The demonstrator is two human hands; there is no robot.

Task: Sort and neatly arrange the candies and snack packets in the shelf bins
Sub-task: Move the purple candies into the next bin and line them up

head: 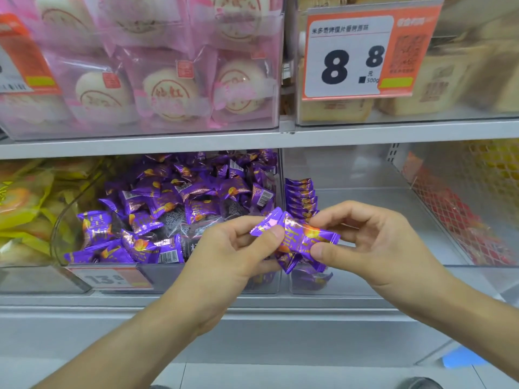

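I have the shelf (252, 141) across my whole view, its upper level carrying a clear bin of pink-wrapped round pastries (168, 91) on the left and pale boxed snacks behind an orange price tag (354, 57) on the right. On the lower level, a clear bin (60, 220) left of centre holds a loose heap of purple candies (179, 203), with yellow packets (25, 203) in the bin to its far left. The clear bin on the right (421, 209) has a short neat row of purple candies (301, 195) standing against its left wall; how many are in the row I can't quite make out.

In front of those bins, my left hand (227, 256) and right hand (376, 242) meet over a small bunch of purple candy packets (297, 237). Both sets of fingers are curled: the left thumb presses the left end of the bunch, and the right thumb and fingers (331, 217) pinch its right end. The bunch sits near the front edge, just before the divide between the two bins.
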